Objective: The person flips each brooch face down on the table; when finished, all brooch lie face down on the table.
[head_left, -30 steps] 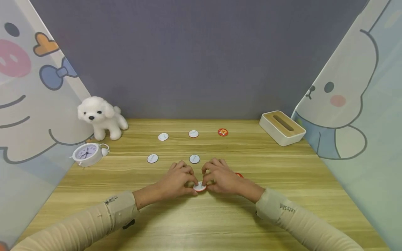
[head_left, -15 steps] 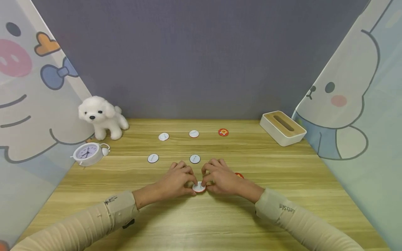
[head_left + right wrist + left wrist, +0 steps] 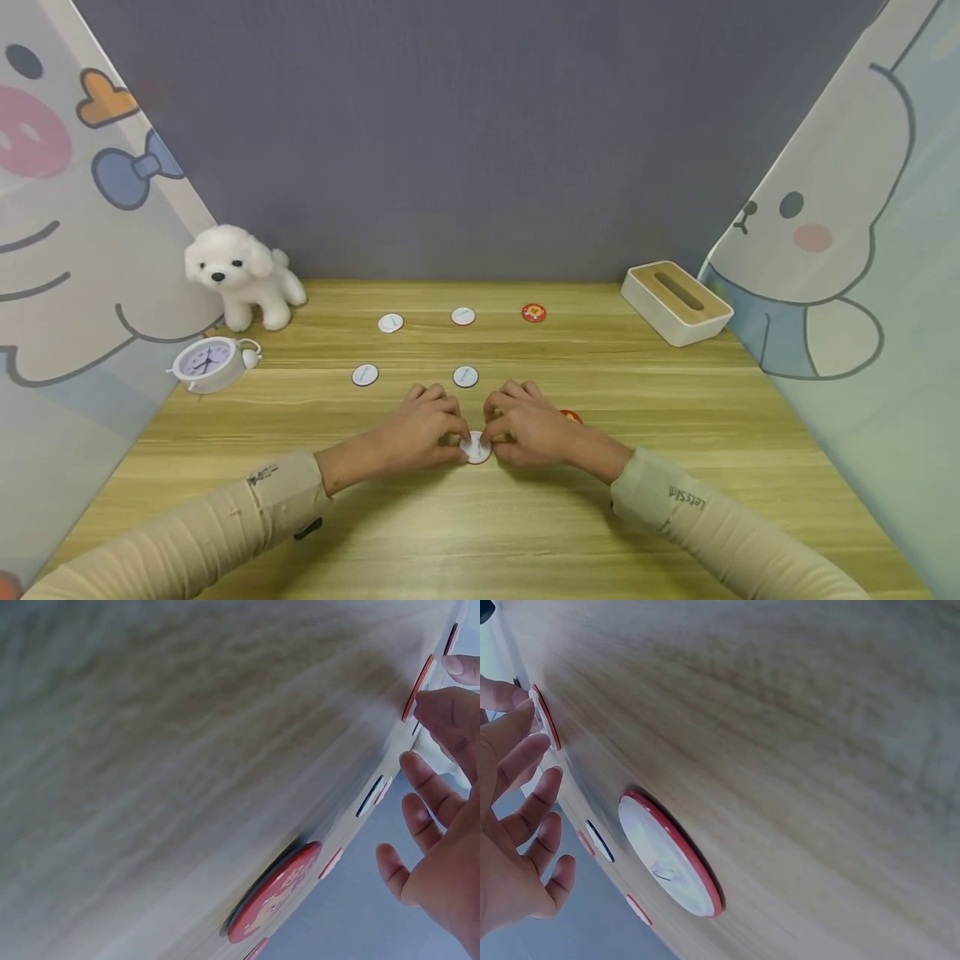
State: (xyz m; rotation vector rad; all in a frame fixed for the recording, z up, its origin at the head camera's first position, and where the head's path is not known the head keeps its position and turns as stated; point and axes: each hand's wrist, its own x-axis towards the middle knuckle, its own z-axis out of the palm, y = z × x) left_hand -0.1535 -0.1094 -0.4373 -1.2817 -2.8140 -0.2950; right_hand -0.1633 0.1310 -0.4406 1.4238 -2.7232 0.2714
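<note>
A round white disc (image 3: 476, 448) with a red rim is on the wooden table, between my two hands. My left hand (image 3: 426, 429) pinches its left side, the index fingertip on the white face and the thumb at the edge. From the right, my right hand (image 3: 531, 425) pinches the same disc with thumb and index finger. The other fingers of both hands are bent and stand off the disc in the wrist views. Another white disc (image 3: 667, 851) with a red rim lies beside my left hand, hidden in the head view. A red picture disc (image 3: 276, 892) lies by my right wrist.
Farther back lie white discs, one of them at centre (image 3: 465, 377), and a red picture disc (image 3: 534, 312). A white plush dog (image 3: 243, 275) and an alarm clock (image 3: 210, 364) stand at the left. A tissue box (image 3: 677, 303) stands at the back right.
The disc between my hands has shifted slightly left and gone from tilted, with its red near rim showing, to flatter. Both hands keep nearly the same place on it.
</note>
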